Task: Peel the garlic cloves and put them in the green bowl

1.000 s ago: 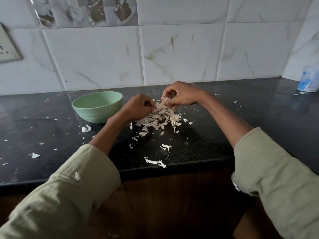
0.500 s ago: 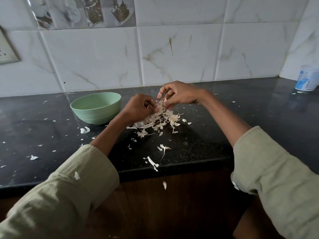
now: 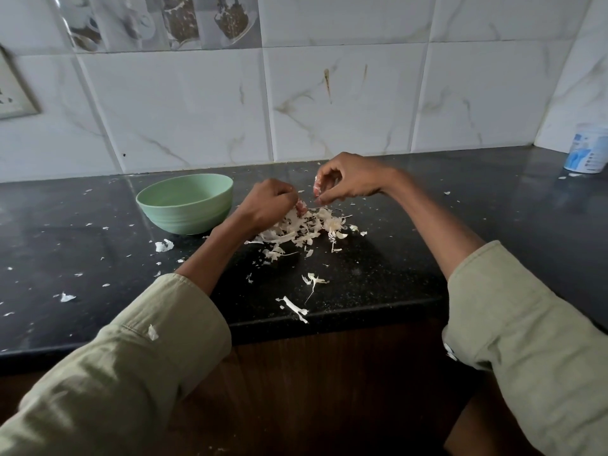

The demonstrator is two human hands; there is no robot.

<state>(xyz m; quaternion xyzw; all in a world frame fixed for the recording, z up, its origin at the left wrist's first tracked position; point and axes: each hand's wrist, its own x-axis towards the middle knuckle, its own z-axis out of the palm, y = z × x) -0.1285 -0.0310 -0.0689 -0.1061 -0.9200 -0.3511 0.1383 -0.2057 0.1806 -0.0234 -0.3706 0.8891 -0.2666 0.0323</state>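
Left hand (image 3: 268, 205) pinching small pinkish garlic clove (image 3: 300, 206), right hand (image 3: 345, 179) pinching another piece, over papery white peel heap (image 3: 302, 230) on black stone bench (image 3: 411, 258). Best to pull skin in strips, then drop into pale green round bowl (image 3: 186, 202), just left.

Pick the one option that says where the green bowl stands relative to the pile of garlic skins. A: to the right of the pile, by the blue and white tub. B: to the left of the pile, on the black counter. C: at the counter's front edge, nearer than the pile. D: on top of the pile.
B: the green bowl stands on the black counter, left of the pile of garlic skins.
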